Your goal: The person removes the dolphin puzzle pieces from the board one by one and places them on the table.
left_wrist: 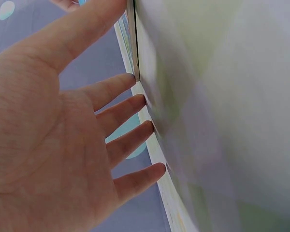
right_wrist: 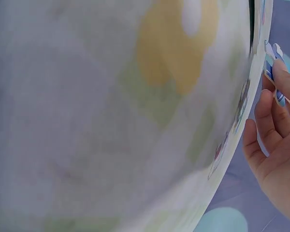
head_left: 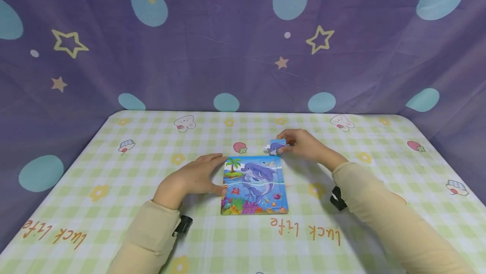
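A square dolphin jigsaw puzzle lies flat on the table, its picture showing a palm island, a crab and coral. My left hand is at its left edge, thumb and fingertips touching the side, with the fingers spread and fairly straight in the left wrist view. Just beyond the puzzle's top right corner, my right hand pinches a blue-and-purple puzzle piece between thumb and fingers. From the right wrist view, the held puzzle piece appears tilted up off the table, partly hidden by the thumb.
A green-and-white checked tablecloth with printed flowers, strawberries and lettering covers the table. Behind the table's back edge hangs a purple curtain with stars and ovals. Black bands show at both wrists.
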`<state>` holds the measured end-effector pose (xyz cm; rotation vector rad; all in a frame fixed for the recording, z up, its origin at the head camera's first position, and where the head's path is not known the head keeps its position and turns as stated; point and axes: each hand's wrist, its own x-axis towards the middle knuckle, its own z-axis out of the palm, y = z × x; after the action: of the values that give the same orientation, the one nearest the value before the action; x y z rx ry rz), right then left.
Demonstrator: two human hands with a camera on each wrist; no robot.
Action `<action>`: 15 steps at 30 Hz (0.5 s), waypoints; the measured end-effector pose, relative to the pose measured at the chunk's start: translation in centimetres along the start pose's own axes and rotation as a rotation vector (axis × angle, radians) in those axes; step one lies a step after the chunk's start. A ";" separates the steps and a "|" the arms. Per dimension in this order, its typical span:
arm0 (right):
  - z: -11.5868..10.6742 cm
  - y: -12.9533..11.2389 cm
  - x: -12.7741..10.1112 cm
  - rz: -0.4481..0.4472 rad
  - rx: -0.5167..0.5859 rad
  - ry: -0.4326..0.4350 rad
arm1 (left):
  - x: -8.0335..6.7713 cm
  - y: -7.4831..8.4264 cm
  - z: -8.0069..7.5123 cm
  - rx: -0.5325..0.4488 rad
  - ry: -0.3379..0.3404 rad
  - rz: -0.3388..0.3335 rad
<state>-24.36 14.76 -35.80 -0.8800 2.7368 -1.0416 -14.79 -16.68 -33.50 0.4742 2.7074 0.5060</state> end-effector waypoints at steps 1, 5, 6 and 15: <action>-0.2 0.2 0.0 0.007 -0.001 0.005 | 0.0 0.0 0.0 -0.002 -0.001 -0.001; -0.7 0.8 -0.1 0.039 -0.006 0.020 | 0.0 0.0 0.0 -0.014 -0.005 -0.002; -0.9 0.9 -0.2 0.050 -0.005 0.021 | 0.0 0.0 0.0 -0.017 -0.006 -0.001; -1.8 2.0 -0.3 0.127 -0.024 0.041 | 0.1 0.0 0.0 -0.023 -0.014 -0.007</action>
<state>-25.53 17.22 -35.70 -0.6852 2.8020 -1.0163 -14.84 -16.70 -33.55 0.4598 2.6859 0.5299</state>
